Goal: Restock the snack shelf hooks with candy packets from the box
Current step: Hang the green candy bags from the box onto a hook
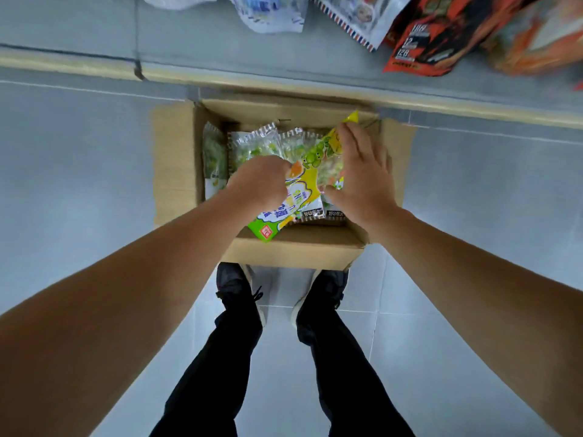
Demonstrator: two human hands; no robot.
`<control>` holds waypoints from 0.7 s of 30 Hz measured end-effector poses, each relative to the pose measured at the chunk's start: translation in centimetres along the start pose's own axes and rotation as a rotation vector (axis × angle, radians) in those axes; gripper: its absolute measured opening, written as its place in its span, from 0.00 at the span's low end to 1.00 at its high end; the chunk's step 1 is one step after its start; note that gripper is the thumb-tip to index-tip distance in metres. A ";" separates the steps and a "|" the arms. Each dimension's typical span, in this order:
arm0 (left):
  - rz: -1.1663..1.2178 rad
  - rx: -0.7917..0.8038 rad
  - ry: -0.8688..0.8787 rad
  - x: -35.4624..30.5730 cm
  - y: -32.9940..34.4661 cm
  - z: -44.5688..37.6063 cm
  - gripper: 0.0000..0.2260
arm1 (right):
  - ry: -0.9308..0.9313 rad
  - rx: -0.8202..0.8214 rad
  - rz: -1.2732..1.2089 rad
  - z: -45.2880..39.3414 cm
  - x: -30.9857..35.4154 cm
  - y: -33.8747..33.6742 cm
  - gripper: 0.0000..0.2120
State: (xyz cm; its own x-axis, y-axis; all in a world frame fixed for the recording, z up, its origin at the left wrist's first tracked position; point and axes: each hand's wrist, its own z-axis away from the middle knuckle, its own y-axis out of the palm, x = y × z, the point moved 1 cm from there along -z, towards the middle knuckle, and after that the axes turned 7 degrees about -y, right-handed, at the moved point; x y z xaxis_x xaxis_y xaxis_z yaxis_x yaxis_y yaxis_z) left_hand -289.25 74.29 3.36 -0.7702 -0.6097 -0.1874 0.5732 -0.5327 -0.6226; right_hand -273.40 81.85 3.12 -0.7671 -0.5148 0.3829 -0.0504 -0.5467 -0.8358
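An open cardboard box (pixel 293 253) sits on the floor against the shelf base, with several clear candy packets (pixel 255 143) of green sweets lying inside. Over the box, a yellow-green candy packet (pixel 310 171) is held tilted between both hands. My left hand (pixel 260 181) grips its left side with curled fingers. My right hand (pixel 362 171) holds its right side, thumb under the lower edge and fingers spread over the upper part. The packet's top corner sticks out above my right fingers.
The grey shelf base (pixel 284 58) with a pale front edge runs across the top. Hanging snack bags show above: white-blue ones (pixel 274 14) and red-orange ones (pixel 441 36). My two dark shoes (pixel 239 288) stand on the tiled floor just in front of the box.
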 end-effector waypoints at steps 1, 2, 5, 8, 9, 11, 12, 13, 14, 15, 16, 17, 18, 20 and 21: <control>-0.070 -0.003 0.017 0.2 -1.9 1.6 0.19 | -0.037 0.015 0.057 0.3 1.3 -1.8 0.45; -0.121 -0.005 0.033 0.3 -3.5 3.0 0.19 | -0.066 0.014 0.083 0.7 2.2 -3.2 0.45; -0.210 -0.049 0.082 0.6 -8.7 8.5 0.21 | -0.178 0.009 0.179 2.5 6.8 -8.3 0.39; -0.336 -0.091 0.145 -0.3 -11.8 12.7 0.21 | -0.138 0.146 0.201 4.3 10.3 -11.5 0.24; -0.376 -0.122 0.165 -0.3 -13.3 15.1 0.19 | -0.093 0.182 0.189 5.6 12.1 -13.5 0.19; -0.408 -0.202 0.192 -0.1 -15.4 18.6 0.16 | -0.018 0.216 0.165 7.8 14.4 -16.1 0.15; -0.402 -0.260 0.187 0.1 -16.4 20.0 0.15 | 0.008 0.198 0.158 8.7 15.3 -17.3 0.16; -0.380 -0.319 0.184 0.3 -17.4 21.2 0.15 | 0.046 0.182 0.138 9.7 16.0 -18.2 0.16; -0.349 -0.396 0.190 0.6 -18.7 23.0 0.16 | 0.090 0.154 0.107 11.0 17.1 -19.6 0.16; -0.281 -0.468 0.204 0.7 -19.7 24.5 0.17 | 0.144 0.129 0.065 12.0 18.0 -20.6 0.15; -0.167 -0.551 0.233 0.8 -21.1 25.9 0.19 | 0.197 0.092 0.002 12.9 18.9 -21.8 0.15; -0.005 -0.606 0.247 0.9 -22.2 27.3 0.21 | 0.240 0.055 -0.078 13.8 19.5 -22.8 0.15; 0.167 -0.657 0.255 1.1 -23.9 29.2 0.23 | 0.277 0.018 -0.172 15.0 20.6 -24.6 0.15; 0.458 -0.666 0.194 1.4 -25.8 31.5 0.27 | 0.326 -0.016 -0.351 16.6 21.7 -26.6 0.16; 0.548 -0.659 0.162 1.5 -26.9 33.3 0.28 | 0.334 -0.047 -0.432 17.8 22.4 -28.1 0.16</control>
State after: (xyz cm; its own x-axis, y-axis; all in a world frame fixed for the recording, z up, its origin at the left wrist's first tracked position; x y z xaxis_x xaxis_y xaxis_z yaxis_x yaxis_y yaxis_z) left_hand -296.54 68.13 45.06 -0.4927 -0.5626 -0.6639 0.6346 0.2898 -0.7165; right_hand -277.78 73.86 42.18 -0.8313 -0.0078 0.5557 -0.4283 -0.6282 -0.6496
